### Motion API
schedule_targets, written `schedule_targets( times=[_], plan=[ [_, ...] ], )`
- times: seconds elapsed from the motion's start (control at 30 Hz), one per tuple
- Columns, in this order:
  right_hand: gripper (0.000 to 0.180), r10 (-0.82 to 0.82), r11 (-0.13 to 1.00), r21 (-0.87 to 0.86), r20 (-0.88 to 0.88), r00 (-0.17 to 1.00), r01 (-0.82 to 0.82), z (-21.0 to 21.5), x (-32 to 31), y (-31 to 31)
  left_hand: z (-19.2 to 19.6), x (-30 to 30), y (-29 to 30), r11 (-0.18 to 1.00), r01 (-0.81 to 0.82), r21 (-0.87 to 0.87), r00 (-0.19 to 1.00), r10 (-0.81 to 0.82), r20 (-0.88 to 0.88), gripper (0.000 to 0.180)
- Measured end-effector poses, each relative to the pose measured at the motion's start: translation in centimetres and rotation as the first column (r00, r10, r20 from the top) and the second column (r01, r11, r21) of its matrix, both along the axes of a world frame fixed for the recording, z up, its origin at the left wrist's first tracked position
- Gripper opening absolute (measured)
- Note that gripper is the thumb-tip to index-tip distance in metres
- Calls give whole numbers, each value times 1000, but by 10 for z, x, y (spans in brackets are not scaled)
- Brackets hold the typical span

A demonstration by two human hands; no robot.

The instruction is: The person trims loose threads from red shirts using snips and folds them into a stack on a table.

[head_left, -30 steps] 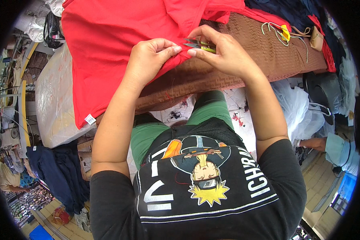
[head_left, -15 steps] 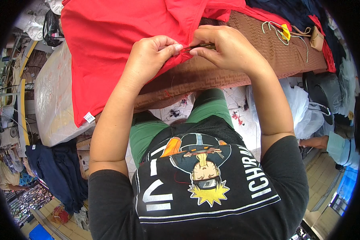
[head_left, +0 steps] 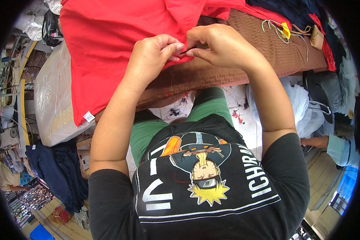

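Left hand (head_left: 154, 56) and right hand (head_left: 220, 46) both pinch the red garment (head_left: 116, 44) above a stuffed plastic bag (head_left: 54, 104).

This looks like a small garment workshop — a sewing or finishing room rather than a home. A red garment (head_left: 120, 44) with a white sewn-in label (head_left: 89, 117) is spread over a counter (head_left: 244, 60) covered in brown woven cloth. Beside it stands a big clear plastic sack (head_left: 54, 100) of stock, and dark blue clothes (head_left: 60, 172) lie heaped on the tiled floor (head_left: 40, 212) — another worker's sleeve (head_left: 340, 148) shows at the right.
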State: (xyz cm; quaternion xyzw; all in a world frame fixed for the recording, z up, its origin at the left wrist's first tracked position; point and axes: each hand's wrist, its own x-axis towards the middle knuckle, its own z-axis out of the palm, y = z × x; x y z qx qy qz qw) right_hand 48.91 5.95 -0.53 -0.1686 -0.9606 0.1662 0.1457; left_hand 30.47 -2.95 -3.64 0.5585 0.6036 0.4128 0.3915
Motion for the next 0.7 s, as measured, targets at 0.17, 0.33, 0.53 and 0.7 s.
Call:
schedule_targets(
  times=[0.17,0.33,0.53,0.7],
  plan=[
    [26,-53,995,-87,-125,991,42,-12,3,4,-1,-1,2,996,-88,-32,992,90,84,20],
    [37,-162,932,-351,-194,967,86,-45,-7,-1,-12,-12,4,979,-199,-48,923,204,325,19],
    [16,-254,783,-608,-118,960,132,-75,-15,5,10,-49,-36,963,246,-110,948,-263,-178,21],
    [16,-311,795,-584,-158,937,165,-70,-8,4,18,-49,-56,942,335,-6,729,-264,-632,28]
  ],
)
